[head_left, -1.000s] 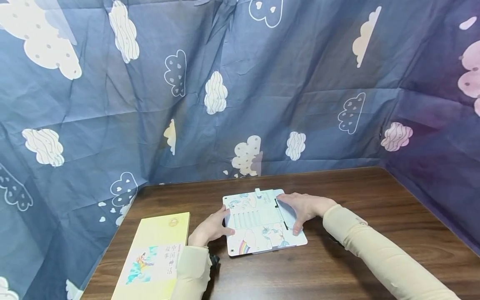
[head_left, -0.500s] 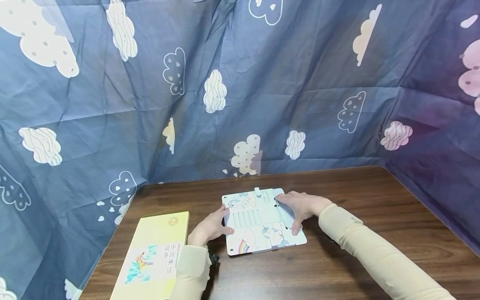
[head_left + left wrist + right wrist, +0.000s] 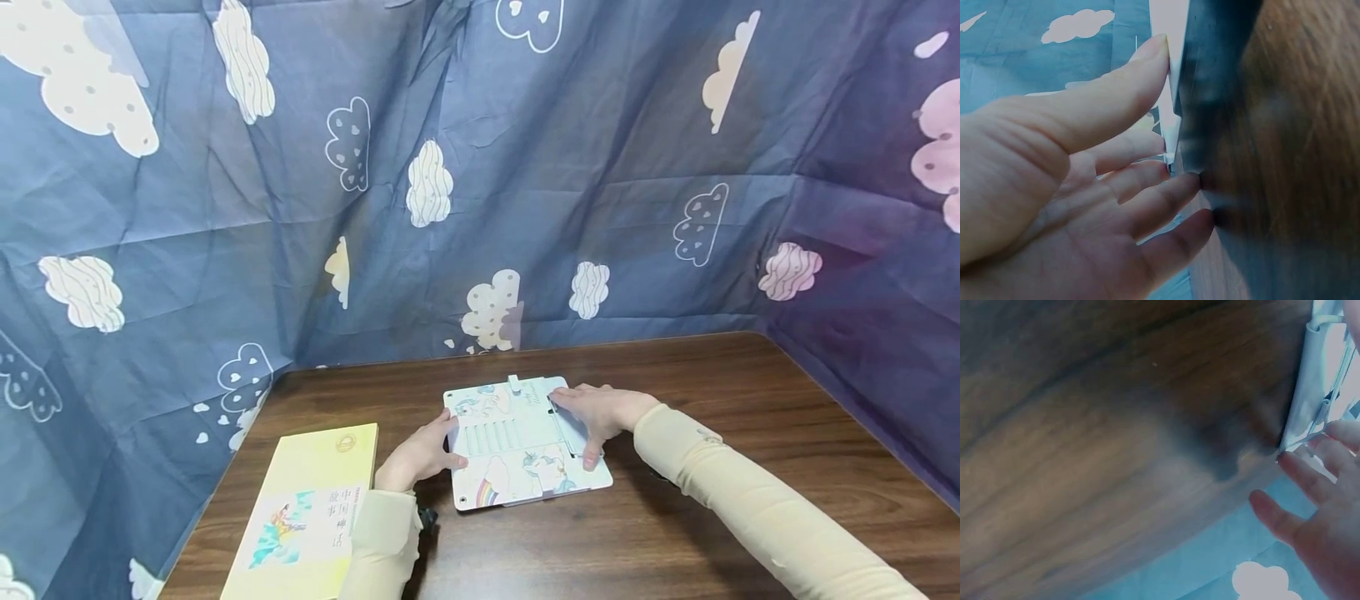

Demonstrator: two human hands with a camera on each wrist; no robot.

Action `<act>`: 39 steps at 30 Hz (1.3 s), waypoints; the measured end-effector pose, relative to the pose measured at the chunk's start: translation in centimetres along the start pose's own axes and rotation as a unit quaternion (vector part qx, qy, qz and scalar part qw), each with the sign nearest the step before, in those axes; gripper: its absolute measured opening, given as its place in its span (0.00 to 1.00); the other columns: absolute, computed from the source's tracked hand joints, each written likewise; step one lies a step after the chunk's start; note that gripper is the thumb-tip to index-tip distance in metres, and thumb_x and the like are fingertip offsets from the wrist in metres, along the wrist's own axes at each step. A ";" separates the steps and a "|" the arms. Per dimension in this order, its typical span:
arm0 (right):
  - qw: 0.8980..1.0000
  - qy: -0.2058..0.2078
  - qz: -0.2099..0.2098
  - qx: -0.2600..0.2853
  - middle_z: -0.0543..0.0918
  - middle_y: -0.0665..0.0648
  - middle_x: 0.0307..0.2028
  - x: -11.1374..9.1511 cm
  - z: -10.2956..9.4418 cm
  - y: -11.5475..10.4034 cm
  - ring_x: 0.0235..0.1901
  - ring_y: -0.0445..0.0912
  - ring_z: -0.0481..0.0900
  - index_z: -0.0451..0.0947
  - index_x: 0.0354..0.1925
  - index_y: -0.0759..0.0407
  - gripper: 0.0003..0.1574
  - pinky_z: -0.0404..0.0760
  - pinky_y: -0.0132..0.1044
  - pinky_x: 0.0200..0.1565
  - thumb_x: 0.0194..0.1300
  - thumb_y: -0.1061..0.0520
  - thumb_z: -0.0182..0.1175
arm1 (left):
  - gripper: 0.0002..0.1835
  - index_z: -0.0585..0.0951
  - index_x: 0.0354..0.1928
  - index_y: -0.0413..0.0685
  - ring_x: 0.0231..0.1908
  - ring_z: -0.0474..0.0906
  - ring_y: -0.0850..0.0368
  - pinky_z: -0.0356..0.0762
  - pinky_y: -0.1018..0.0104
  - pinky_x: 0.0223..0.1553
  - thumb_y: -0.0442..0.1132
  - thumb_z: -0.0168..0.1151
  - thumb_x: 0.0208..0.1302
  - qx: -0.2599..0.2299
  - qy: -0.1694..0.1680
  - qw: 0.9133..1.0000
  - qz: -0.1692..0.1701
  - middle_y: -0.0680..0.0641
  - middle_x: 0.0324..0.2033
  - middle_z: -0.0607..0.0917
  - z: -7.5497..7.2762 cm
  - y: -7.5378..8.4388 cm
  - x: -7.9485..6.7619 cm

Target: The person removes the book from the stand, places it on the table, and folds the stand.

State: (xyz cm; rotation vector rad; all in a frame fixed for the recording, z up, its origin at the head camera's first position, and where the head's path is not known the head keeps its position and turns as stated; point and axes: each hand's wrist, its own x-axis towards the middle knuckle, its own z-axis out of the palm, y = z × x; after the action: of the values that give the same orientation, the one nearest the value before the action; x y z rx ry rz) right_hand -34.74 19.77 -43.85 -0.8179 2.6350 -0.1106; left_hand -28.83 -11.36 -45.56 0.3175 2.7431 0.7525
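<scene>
A folded white book stand (image 3: 536, 429) with unicorn and rainbow prints lies flat on the wooden table in the head view. My left hand (image 3: 423, 454) rests at its left edge, thumb on the top face and fingers fairly straight along the side. The left wrist view shows the thumb (image 3: 1129, 87) against the white edge, two fingertips near the tabletop. Across the right-hand strip of the stand spans my right hand (image 3: 603, 412), index finger on the far end and thumb on the near end. In the right wrist view its little finger (image 3: 1275, 515) points outward, off the stand.
A yellow book (image 3: 303, 508) with a picture and Chinese characters on its cover lies at the left of the wooden table (image 3: 712, 375). A small white clip (image 3: 514, 383) sticks out at the stand's far edge. A blue cloud-print curtain (image 3: 637, 167) hangs behind.
My right hand has shifted very slightly to the left. The left hand and the book stand stay almost where they were; the head view has moved a little.
</scene>
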 end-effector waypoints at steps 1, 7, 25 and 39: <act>1.000 -0.006 0.002 -0.001 0.55 0.61 0.74 -0.1 -0.2 -0.1 0.71 0.62 0.52 0.54 0.75 0.57 0.78 0.52 0.67 0.64 0.31 0.39 0.83 | 0.39 0.66 0.70 0.40 0.70 0.55 0.39 0.57 0.46 0.67 0.41 0.72 0.59 0.000 -0.001 1.000 0.001 0.40 0.73 0.57 0.0 0.1 0.1; 1.000 0.004 0.005 0.018 0.59 0.64 0.72 0.8 -2.0 -0.7 0.70 0.63 0.55 0.56 0.74 0.57 0.70 0.56 0.58 0.67 0.39 0.45 0.82 | 0.40 0.66 0.71 0.42 0.71 0.54 0.40 0.56 0.46 0.67 0.43 0.71 0.59 -0.002 -0.002 1.000 -0.004 0.43 0.74 0.57 0.1 0.0 0.2; 0.998 0.060 0.024 0.007 0.70 0.63 0.65 8.8 -3.2 -4.2 0.65 0.56 0.66 0.64 0.69 0.63 0.58 0.64 0.47 0.65 0.46 0.47 0.79 | 0.40 0.67 0.70 0.41 0.70 0.55 0.40 0.57 0.46 0.67 0.43 0.72 0.58 0.002 0.004 1.000 0.004 0.41 0.73 0.57 0.0 -0.5 0.3; 0.997 0.056 0.048 0.028 0.76 0.58 0.59 9.6 -2.7 -4.4 0.61 0.53 0.71 0.72 0.63 0.55 0.50 0.68 0.48 0.61 0.44 0.44 0.79 | 0.39 0.67 0.69 0.40 0.70 0.56 0.39 0.58 0.45 0.66 0.44 0.72 0.59 0.009 0.006 1.000 0.016 0.40 0.73 0.59 0.0 -0.7 0.1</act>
State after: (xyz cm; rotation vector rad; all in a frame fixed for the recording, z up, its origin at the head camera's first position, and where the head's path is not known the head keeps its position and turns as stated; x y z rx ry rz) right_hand -40.75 10.66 -43.72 -0.6839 2.7564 -0.2100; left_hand -29.03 -11.94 -45.91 0.3616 2.7632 0.7397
